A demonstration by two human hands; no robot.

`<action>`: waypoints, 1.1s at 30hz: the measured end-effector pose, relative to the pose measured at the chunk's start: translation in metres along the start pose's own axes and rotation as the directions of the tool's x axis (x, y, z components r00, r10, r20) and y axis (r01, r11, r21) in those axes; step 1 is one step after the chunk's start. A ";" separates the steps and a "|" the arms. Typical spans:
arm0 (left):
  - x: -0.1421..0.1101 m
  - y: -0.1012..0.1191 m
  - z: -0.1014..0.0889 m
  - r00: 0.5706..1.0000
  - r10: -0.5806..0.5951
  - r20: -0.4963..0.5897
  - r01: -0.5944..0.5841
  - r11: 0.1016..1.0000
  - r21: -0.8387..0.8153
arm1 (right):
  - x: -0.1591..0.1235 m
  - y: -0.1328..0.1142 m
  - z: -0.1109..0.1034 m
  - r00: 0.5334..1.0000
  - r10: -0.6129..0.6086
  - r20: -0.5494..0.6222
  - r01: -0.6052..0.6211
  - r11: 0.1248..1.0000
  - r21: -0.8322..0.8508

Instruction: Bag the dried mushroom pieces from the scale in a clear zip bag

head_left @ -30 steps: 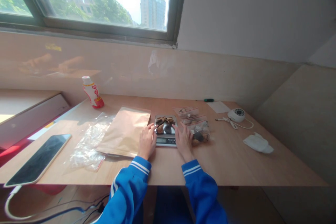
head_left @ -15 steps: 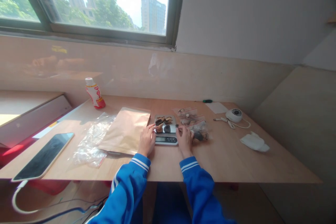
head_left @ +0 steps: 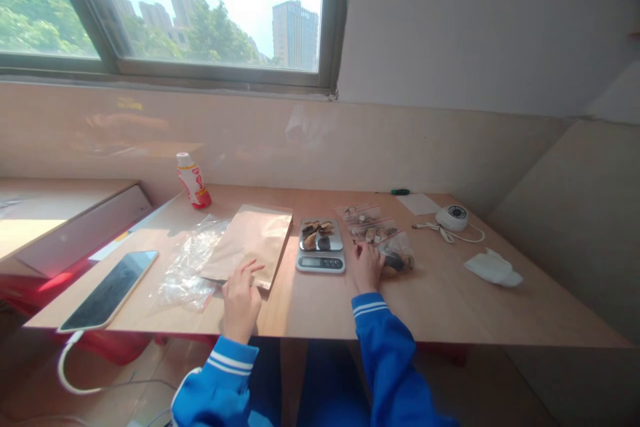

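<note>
Head view: on the wooden bench [head_left: 440,307], a digital scale [head_left: 320,263] stands between the left hand [head_left: 240,300] and the right hand [head_left: 367,267]. The left fingers spread wide and empty over the near edge of a kraft envelope [head_left: 250,247]. The right fingers curl narrowly beside zip bags [head_left: 395,257], whose row runs ahead, away from them; whether they pinch one, I cannot tell.
</note>
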State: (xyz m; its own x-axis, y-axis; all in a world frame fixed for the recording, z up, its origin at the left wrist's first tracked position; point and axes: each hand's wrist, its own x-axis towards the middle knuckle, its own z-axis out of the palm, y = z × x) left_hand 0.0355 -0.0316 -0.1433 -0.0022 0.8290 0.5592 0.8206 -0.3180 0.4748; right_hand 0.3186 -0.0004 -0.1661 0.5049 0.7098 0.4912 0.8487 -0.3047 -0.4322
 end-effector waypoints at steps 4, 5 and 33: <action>0.000 -0.008 0.013 0.998 0.030 0.054 -0.025 0.995 -0.095 | -0.001 -0.002 -0.001 1.000 -0.020 0.014 0.021 0.999 -0.045; 0.001 -0.008 0.017 0.998 0.033 0.057 -0.026 0.992 -0.120 | -0.001 -0.001 0.000 1.000 -0.025 0.015 0.026 0.998 -0.050; 0.023 -0.023 0.012 0.985 0.098 0.145 -0.069 0.980 -0.189 | 0.001 0.000 0.003 0.999 -0.033 -0.024 0.033 0.999 -0.008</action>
State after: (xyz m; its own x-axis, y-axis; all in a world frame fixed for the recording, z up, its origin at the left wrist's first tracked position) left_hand 0.0236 0.0008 -0.1495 0.1612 0.8520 0.4981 0.6960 -0.4560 0.5546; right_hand 0.3184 0.0021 -0.1684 0.4800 0.7042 0.5231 0.8662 -0.2860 -0.4097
